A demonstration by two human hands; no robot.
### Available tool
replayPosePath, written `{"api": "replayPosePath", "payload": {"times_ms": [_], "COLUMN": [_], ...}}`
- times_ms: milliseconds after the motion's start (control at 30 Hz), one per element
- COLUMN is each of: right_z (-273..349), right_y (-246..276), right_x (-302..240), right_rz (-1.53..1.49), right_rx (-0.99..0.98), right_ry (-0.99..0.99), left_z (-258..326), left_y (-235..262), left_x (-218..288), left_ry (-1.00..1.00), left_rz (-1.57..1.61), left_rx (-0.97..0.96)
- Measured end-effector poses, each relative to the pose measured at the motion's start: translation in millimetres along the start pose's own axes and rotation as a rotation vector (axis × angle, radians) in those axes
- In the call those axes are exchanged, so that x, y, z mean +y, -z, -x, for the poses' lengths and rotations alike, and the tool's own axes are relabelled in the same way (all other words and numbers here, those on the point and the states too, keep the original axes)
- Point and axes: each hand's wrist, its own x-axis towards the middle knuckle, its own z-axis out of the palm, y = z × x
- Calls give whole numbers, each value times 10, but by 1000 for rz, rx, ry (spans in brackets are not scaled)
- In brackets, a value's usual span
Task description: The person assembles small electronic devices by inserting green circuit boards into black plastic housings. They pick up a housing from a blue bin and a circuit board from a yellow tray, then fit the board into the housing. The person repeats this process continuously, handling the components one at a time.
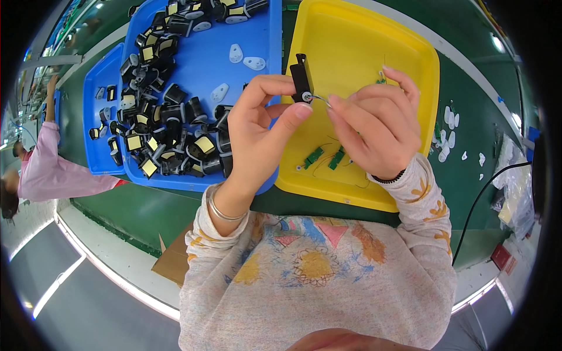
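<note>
In the head view, our left hand (257,120) pinches a black housing (300,76) over the yellow tray (336,41). Our right hand (377,126) closes its fingertips on a thin strand (320,99) reaching the housing's round silver end. We judge this piece part-worked. Below, loose green boards (313,157) seem left over; black units (170,114) crowd the blue tray (202,55), though whether they are finished we cannot tell.

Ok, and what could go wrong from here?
The black part, pinched by the left hand, might slip. The thin strand between it and the right hand could bend or pull loose if tugged. The wired green boards in the yellow tray might tangle.
</note>
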Motion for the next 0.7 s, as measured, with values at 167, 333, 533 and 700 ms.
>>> {"api": "replayPosePath", "payload": {"times_ms": [167, 333, 533, 700], "right_z": [5, 6, 3, 0], "right_y": [34, 34, 62, 89], "right_x": [21, -7, -52, -101], "right_rz": [88, 112, 89, 69], "right_rx": [-48, -21, -64, -95], "right_ry": [112, 133, 123, 105], "left_z": [8, 12, 12, 8], "left_y": [-11, -24, -1, 16], "left_x": [2, 16, 40, 52], "left_ry": [-4, -24, -77, -108], "left_rz": [-9, -40, -59, 1], "left_rx": [12, 24, -20, -106]}}
